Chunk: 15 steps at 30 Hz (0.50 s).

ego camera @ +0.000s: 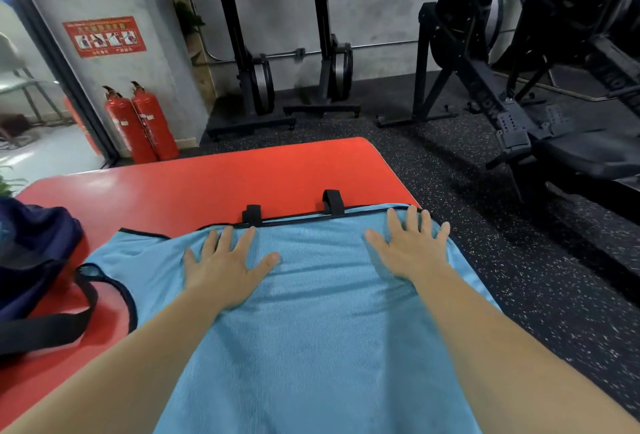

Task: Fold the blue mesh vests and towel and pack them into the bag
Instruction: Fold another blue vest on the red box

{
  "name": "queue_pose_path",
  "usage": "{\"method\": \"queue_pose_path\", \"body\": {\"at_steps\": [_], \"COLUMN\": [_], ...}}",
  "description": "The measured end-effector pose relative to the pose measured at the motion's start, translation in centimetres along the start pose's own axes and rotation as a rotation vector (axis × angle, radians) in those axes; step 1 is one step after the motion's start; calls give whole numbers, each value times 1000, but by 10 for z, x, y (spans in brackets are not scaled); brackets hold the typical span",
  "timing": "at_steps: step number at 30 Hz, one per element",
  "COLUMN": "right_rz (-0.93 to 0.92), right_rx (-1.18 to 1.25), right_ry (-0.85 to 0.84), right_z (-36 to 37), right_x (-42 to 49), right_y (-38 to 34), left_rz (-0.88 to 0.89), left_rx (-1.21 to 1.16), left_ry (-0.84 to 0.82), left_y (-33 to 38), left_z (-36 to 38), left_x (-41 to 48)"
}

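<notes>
A light blue mesh vest (311, 329) with black trim lies spread flat on the red mat (225, 177). Two black strap loops (332, 203) stick out past its far edge. My left hand (225, 267) presses flat on the vest near its far edge, fingers spread. My right hand (412, 246) presses flat on the vest's far right corner, fingers spread too. A dark navy bag (31, 253) with a black strap sits at the mat's left edge, beside the vest's armhole. I see no towel.
Speckled black rubber floor (519, 260) runs along the mat's right side. Two red fire extinguishers (142, 121) stand by the wall at the back left. Black rowing machines (294, 52) and a bike frame (519, 87) stand at the back and right.
</notes>
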State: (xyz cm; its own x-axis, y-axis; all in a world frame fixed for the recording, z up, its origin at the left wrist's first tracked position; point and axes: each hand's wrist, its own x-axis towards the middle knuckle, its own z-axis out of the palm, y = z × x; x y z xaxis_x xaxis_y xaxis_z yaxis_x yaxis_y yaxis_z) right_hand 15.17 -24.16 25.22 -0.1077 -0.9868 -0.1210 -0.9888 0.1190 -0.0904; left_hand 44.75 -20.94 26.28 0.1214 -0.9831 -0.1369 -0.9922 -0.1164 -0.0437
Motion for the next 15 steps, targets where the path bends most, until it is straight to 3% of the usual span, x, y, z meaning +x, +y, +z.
{"method": "queue_pose_path", "body": {"at_steps": [4, 9, 15], "right_rz": [-29, -135, -29], "right_rx": [26, 108, 63], "right_ry": [15, 211, 122], "right_z": [-4, -9, 15], "right_x": [9, -21, -100], "right_y": [-3, -13, -12], "left_rz": [-7, 9, 81], "left_rx": [24, 43, -84], "left_ry": [-6, 89, 63], "left_y": [-1, 9, 28], "left_z": [-4, -8, 11], "left_x": [12, -5, -90]}}
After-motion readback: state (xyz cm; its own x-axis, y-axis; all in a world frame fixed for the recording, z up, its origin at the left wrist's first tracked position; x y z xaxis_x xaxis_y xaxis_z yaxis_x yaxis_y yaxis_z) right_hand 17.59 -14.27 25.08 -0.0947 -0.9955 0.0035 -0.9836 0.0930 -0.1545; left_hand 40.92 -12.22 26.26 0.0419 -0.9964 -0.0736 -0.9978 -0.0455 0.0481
